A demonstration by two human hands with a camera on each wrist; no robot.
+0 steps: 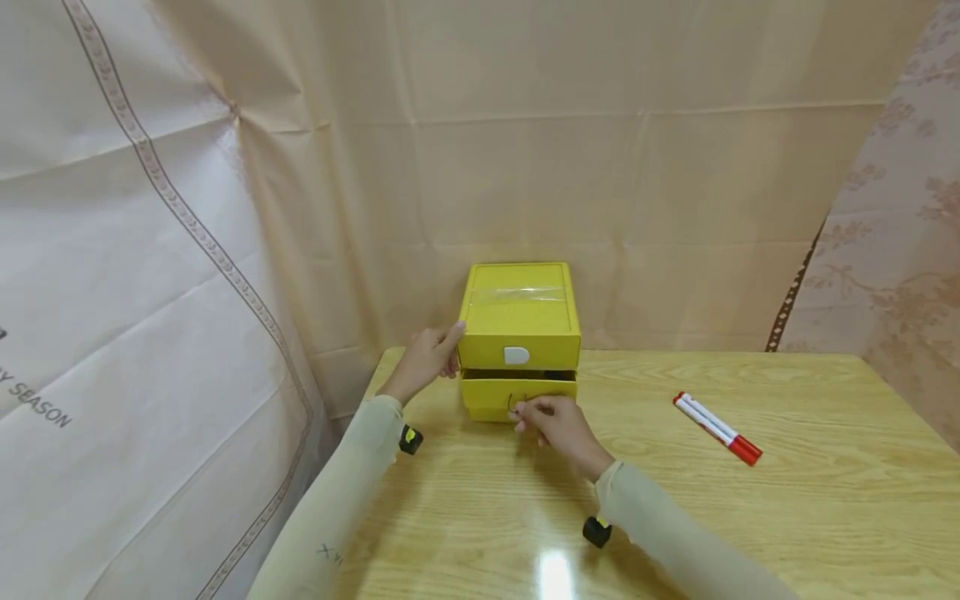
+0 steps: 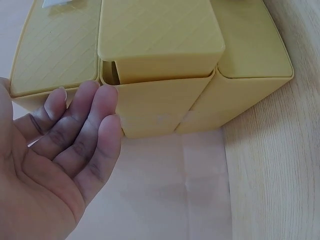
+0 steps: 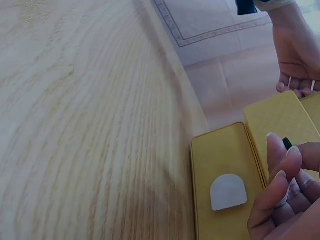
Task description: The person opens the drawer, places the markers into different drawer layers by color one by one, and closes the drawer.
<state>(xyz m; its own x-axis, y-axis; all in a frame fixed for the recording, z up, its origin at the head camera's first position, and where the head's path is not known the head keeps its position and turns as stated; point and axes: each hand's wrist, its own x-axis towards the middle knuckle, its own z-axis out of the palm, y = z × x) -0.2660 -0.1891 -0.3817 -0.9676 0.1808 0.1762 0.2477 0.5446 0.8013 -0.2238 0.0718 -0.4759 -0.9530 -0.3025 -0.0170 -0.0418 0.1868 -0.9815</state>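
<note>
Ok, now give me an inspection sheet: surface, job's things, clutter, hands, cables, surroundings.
Surface: wood-grain table, glare near front.
Job's things: yellow drawer unit, clear tape on top, middle drawer partly open.
Clutter: two red-capped markers side by side, right of unit.
Hands: left hand touches unit's left side; right hand pinches dark loop on middle drawer's front.
Cables: nothing seen.
Surroundings: beige cloth behind, printed cloth left, floral cloth right.

drawer box [image 1: 519, 318]: plastic | drawer front [image 2: 162, 27]: textured | table [image 1: 817, 408]: glossy wood-grain | curtain [image 1: 517, 183]: creased cloth
</note>
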